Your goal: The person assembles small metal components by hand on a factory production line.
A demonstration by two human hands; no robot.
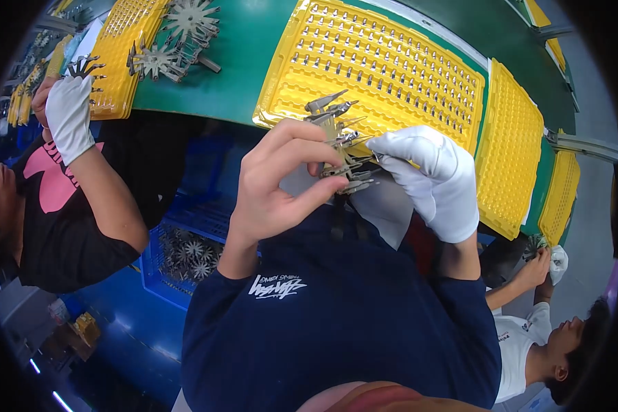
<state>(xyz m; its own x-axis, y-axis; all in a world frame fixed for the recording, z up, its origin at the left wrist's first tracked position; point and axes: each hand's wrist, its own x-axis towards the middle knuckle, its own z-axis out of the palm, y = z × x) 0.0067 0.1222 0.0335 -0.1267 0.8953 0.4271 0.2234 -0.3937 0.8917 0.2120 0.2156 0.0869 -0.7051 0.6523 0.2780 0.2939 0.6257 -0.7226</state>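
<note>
My bare left hand (278,178) is closed on a star-shaped metal fixture (333,141), held upright in front of my chest. Prongs stick out around the fixture, and small shiny metal pieces sit on some of them. My right hand (432,175), in a white glove, is pinched shut at the fixture's right side. What its fingertips hold is too small to make out. Just beyond my hands lies a yellow tray (281,89) with rows of small shiny metal pieces (384,58) standing in it.
More yellow trays (511,151) lie to the right on the green table (244,41). Star-shaped fixtures (185,27) are piled at the back left. A blue crate (154,275) below holds more. Co-workers' hands (69,113) work at left and right (539,268).
</note>
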